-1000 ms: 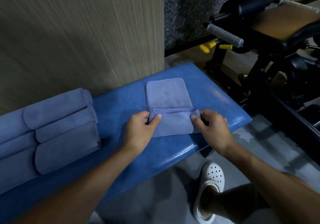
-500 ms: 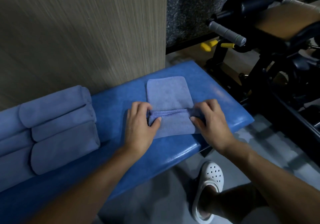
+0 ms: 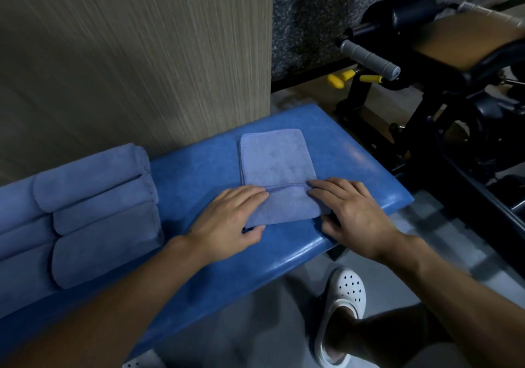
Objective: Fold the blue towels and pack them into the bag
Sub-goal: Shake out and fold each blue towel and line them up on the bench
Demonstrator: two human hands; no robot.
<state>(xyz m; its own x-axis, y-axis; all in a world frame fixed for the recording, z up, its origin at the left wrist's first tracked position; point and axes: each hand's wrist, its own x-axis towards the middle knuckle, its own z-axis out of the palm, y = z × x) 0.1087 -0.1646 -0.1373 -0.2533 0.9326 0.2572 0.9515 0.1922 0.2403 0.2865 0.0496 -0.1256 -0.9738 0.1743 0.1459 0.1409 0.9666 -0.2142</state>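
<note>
A blue towel (image 3: 279,165) is lying toward the right end of the padded blue bench (image 3: 366,168). Its near part is folded up over the rest, so a stitched hem is running across it from hand to hand. The left hand (image 3: 230,219) is resting flat on the left side of that flap, fingers straight and together with their tips at the hem and the thumb lying along the near edge, grasping nothing. The right hand (image 3: 352,214) is pressing down likewise on the right side, with its fingers stretched toward the hem and nothing gripped. Well to the left on the same bench, a pile of folded towels (image 3: 99,217) is sitting against the wood-grain wall (image 3: 142,55). Past the bench's right end a black exercise machine (image 3: 359,97) is standing, and a foot in a white clog (image 3: 341,296) is resting on the floor below.
</note>
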